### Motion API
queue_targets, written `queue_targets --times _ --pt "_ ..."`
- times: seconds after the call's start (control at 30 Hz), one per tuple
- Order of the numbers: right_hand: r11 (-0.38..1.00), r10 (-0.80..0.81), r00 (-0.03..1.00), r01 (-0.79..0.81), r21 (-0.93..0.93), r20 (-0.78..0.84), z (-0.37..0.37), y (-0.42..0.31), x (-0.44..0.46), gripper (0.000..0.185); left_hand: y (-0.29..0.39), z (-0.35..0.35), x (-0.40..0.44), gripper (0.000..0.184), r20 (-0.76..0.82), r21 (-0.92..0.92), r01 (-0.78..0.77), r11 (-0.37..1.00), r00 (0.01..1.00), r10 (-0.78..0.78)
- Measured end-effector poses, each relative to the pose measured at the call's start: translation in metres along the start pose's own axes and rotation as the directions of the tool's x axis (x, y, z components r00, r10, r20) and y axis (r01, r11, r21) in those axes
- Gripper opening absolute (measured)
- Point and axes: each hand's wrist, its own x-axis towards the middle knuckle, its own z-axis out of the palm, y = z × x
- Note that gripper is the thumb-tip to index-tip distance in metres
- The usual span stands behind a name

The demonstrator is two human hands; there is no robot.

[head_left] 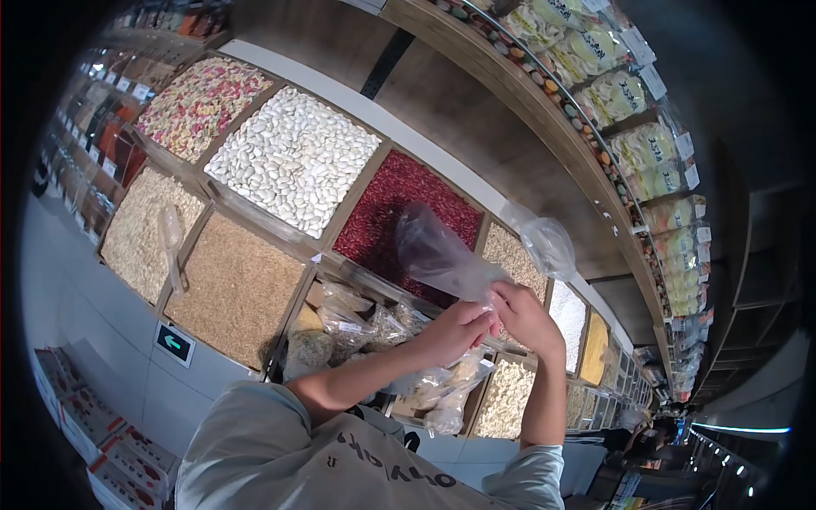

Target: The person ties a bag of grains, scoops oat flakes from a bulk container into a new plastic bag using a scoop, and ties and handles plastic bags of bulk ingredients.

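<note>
My left hand (461, 330) and my right hand (525, 316) meet at the gathered end of a clear plastic bag (442, 257). Fingers of both are closed around it, and the bag's wider part stretches away over a bin of dark red beans (387, 223). I cannot make out anything inside the bag. Below my left forearm lie several filled clear bags (353, 333) of grains in a compartment. Beyond my right hand, a clear plastic scoop or bag (548, 246) sits at the bin's far edge; its exact kind is unclear.
Bins of white beans (293, 157), brown grain (234, 285), and pale flakes (140, 234) with a clear scoop (172, 246) stand to the left. A wooden shelf (544, 119) carrying packaged noodles (625, 98) overhangs the far side. Stacked boxes (110, 459) are at lower left.
</note>
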Motion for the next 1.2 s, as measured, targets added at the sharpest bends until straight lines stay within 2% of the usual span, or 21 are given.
queue_targets --times 0.07,0.1,0.2,0.27,0.3,0.33,0.37,0.4,0.47,0.57,0.7,0.77,0.8,0.87,0.9,0.93,0.97,1.0,1.07,1.13,1.2 --pt "0.954 0.042 0.996 -0.062 0.294 0.074 -0.001 0.003 0.003 0.021 0.007 0.000 -0.002 0.029 -0.017 0.105 -0.028 0.994 0.999 0.030" --pt "0.954 0.038 0.996 -0.058 0.293 0.075 0.000 0.001 0.003 0.021 0.005 0.000 -0.002 0.029 -0.021 0.107 -0.030 0.994 0.999 0.032" --pt "0.906 0.200 0.972 -0.231 0.354 0.120 0.004 -0.021 0.007 0.027 -0.003 0.008 -0.003 0.026 -0.050 0.143 -0.052 0.988 0.997 0.059" --pt "0.956 0.208 0.976 -0.189 0.226 -0.063 0.012 -0.013 0.012 0.026 -0.003 0.012 -0.006 0.023 -0.052 0.082 -0.033 0.996 0.998 0.038" --pt "0.956 0.207 0.976 -0.188 0.225 -0.062 0.010 -0.008 0.015 0.026 -0.005 0.012 -0.007 0.023 -0.054 0.082 -0.034 0.996 0.998 0.039" --pt "0.969 0.178 0.955 -0.128 0.213 -0.237 0.003 0.000 0.019 0.026 -0.009 0.012 -0.009 0.022 -0.047 0.071 -0.055 0.996 0.997 0.058" --pt "0.979 0.145 0.903 -0.072 0.191 -0.405 -0.005 0.005 0.023 0.026 -0.015 0.013 -0.010 0.020 -0.039 0.057 -0.074 0.996 0.996 0.076" --pt "0.979 0.146 0.903 -0.073 0.191 -0.404 -0.014 0.008 0.028 0.026 -0.021 0.013 -0.010 0.020 -0.039 0.056 -0.074 0.996 0.996 0.076" --pt "0.991 0.131 0.767 -0.103 0.081 -0.628 -0.032 0.008 0.038 0.022 -0.037 0.012 -0.012 0.019 -0.009 -0.087 0.026 0.996 1.000 -0.027" --pt "0.980 0.084 0.738 -0.184 -0.081 -0.670 -0.041 0.013 0.052 0.021 -0.060 0.011 -0.013 0.018 -0.021 -0.242 0.116 0.963 0.992 -0.125" --pt "0.984 0.023 0.661 -0.147 -0.100 -0.750 -0.039 0.008 0.055 0.021 -0.082 -0.001 -0.014 0.019 -0.003 -0.301 0.186 0.935 0.981 -0.196" --pt "0.976 -0.020 0.633 -0.156 -0.154 -0.774 -0.040 0.004 0.055 0.020 -0.091 -0.006 -0.012 0.021 -0.169 -0.303 0.195 0.933 0.952 -0.254" --pt "0.976 -0.021 0.632 -0.156 -0.154 -0.774 -0.040 0.003 0.056 0.020 -0.102 -0.011 -0.008 0.021 -0.169 -0.303 0.194 0.933 0.953 -0.253" --pt "0.967 -0.107 0.569 -0.133 -0.219 -0.815 -0.042 0.003 0.056 0.019 -0.104 -0.023 -0.005 0.029 -0.362 -0.011 0.055 0.998 0.931 -0.055" --pt "0.966 -0.112 0.570 -0.129 -0.222 -0.814 -0.043 0.001 0.056 0.019 -0.105 -0.031 -0.009 0.044 -0.380 0.431 0.056 0.901 0.916 0.125" --pt "0.969 -0.103 0.566 -0.129 -0.211 -0.818 -0.045 -0.002 0.054 0.018 -0.090 -0.035 -0.015 0.044 -0.383 0.430 0.055 0.901 0.915 0.127" --pt "0.971 -0.093 0.561 -0.131 -0.199 -0.822 -0.047 -0.004 0.052 0.017 -0.075 -0.039 -0.019 0.051 -0.314 0.795 0.095 0.600 0.909 0.273" --pt "0.971 -0.093 0.562 -0.131 -0.199 -0.822 -0.049 -0.003 0.051 0.017 -0.069 -0.042 -0.023 0.057 -0.184 0.978 0.132 0.163 0.910 0.370" --pt "0.965 -0.083 0.550 -0.163 -0.205 -0.831 -0.055 -0.001 0.049 0.016 -0.091 -0.055 -0.024 0.065 -0.192 0.974 0.143 0.173 0.929 0.316" --pt "0.977 -0.067 0.518 -0.140 -0.162 -0.853 -0.058 -0.001 0.046 0.016 -0.102 -0.065 -0.027 0.066 -0.282 0.959 0.271 0.079 0.929 0.239" --pt "0.986 -0.048 0.488 -0.116 -0.120 -0.871 -0.060 -0.002 0.045 0.016 -0.109 -0.072 -0.031 0.067 -0.260 0.965 0.263 0.023 0.931 0.258"
